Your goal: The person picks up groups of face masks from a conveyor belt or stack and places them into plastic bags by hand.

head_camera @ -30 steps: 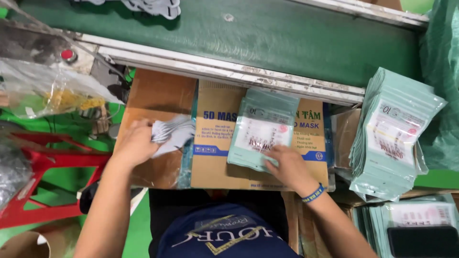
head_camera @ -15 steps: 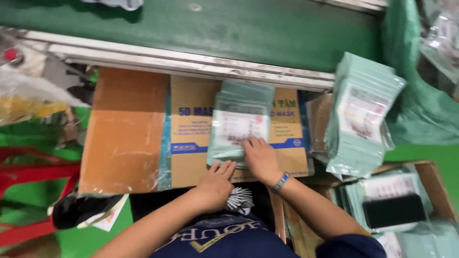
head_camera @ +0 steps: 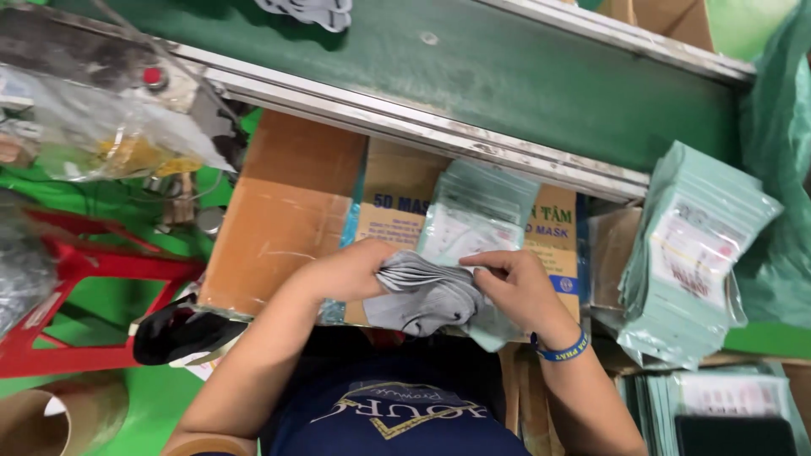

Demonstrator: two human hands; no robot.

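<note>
Bare forearms, blue wristband on right wrist, navy shirt with gold lettering

The bare brown top of the flat cardboard box lies open just beyond the left hand, with nothing standing on it as far as the steel rail. Ahead, that long steel rail and the green conveyor belt behind it wall off the far side. To the right of the right hand, a tall leaning stack of pale green printed pouches blocks sideways passage, with a narrow gap between it and the hand. A lower pile of pale green pouches lies just beyond both hands. To the left, a crumpled clear plastic bag and a red plastic stool crowd the box's edge.
</note>
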